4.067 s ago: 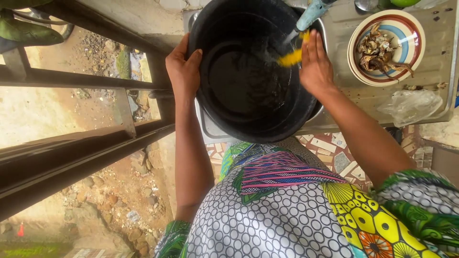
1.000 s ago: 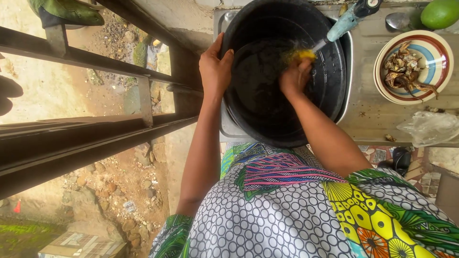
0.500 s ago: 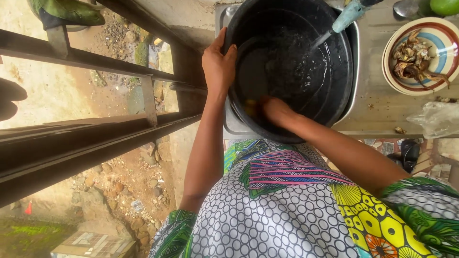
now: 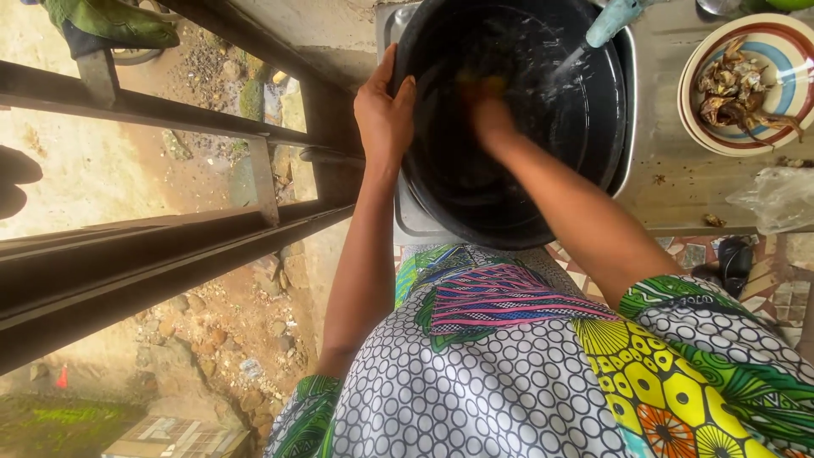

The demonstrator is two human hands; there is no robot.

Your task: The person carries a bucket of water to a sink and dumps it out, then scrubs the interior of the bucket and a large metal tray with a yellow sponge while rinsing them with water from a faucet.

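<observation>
While left hand (image 4: 383,110) grips bucket (image 4: 441,170), right hand (image 4: 490,114) scrubs inside.

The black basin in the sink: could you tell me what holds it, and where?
The left hand grips the black basin by its rim; the right hand presses a yellow sponge inside.

Bright daylight is thrown in from the left, where the ground is nearly washed out. The right hand (image 4: 490,114) is blurred, perhaps by motion. Edges are visibly curved.
</observation>
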